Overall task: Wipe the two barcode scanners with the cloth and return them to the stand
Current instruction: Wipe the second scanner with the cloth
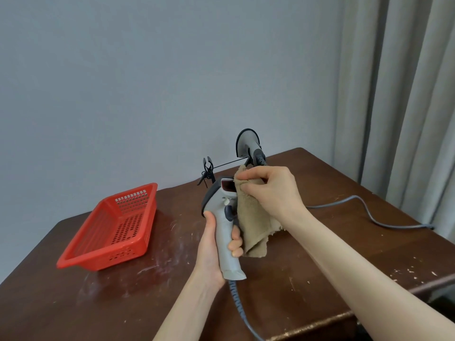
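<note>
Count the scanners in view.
2. One scanner is in the left hand, cloth against it. The second scanner sits on the stand, partly hidden behind the right hand.

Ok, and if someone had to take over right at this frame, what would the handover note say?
Left hand grips the handle of the grey scanner, held upright above the table.
Right hand pinches the tan cloth against the scanner's head, beside its red window.
Second scanner sits on the black stand at the back; the stand's left clip holds nothing.
Done: wiping of the held scanner is under way.
Left: finish it and put it back on the stand. Whether the second scanner was wiped cannot be told.
</note>
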